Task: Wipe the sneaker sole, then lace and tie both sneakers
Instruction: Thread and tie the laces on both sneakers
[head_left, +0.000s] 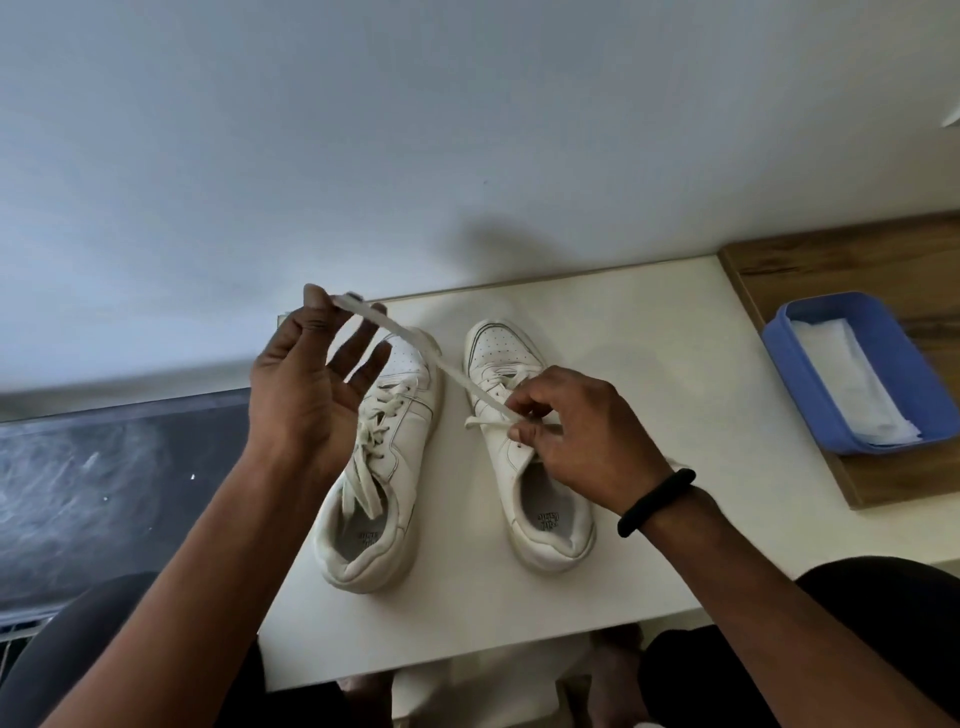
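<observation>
Two white sneakers stand side by side on a white table (649, 338), toes pointing away from me. The left sneaker (395, 467) has laces through its eyelets, with loose ends lying over the tongue. The right sneaker (524, 452) is only partly laced. My left hand (306, 379) is raised above the left sneaker and pinches the end of a flat white lace (415, 345) between thumb and forefinger, the other fingers spread. The lace runs taut down to the right sneaker. My right hand (566, 431) pinches the lace at the right sneaker's eyelets.
A blue plastic tray (826, 410) holding white wipes sits on a wooden surface (857, 260) at the right. A dark floor lies to the left of the table. My knees are at the table's near edge. A black band is on my right wrist.
</observation>
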